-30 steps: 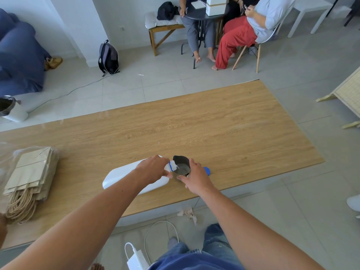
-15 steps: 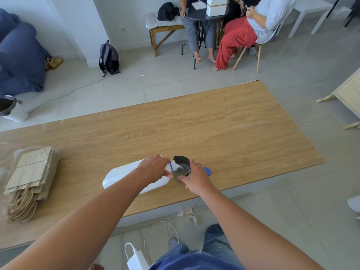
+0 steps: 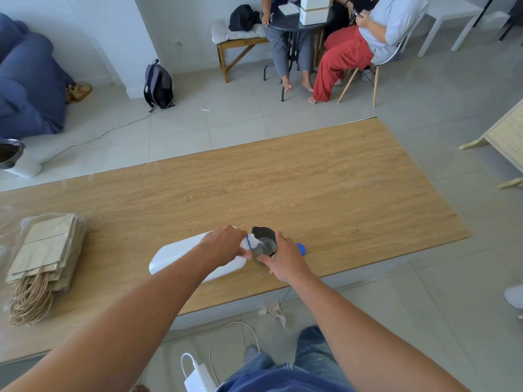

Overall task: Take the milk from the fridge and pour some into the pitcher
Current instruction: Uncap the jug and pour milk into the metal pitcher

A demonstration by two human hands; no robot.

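A white milk jug (image 3: pixel 175 254) is tipped over sideways above the wooden table (image 3: pixel 311 182), its blue-ringed mouth over the rim of a small dark metal pitcher (image 3: pixel 265 241). My left hand (image 3: pixel 223 244) grips the jug near its neck. My right hand (image 3: pixel 285 258) holds the pitcher from the near right side. White milk shows at the jug's mouth, inside the pitcher. The blue cap (image 3: pixel 300 248) lies on the table just right of my right hand, partly hidden by it.
A stack of brown paper bags (image 3: pixel 42 261) lies at the table's left end. Two seated people (image 3: pixel 353 46) and a small round table are beyond the far edge. A backpack (image 3: pixel 158 84) leans on the wall. A white charger and cable (image 3: pixel 198 374) lie on the floor near my legs.
Barely anything moved: both hands keep their grip and the jug stays tilted into the pitcher.
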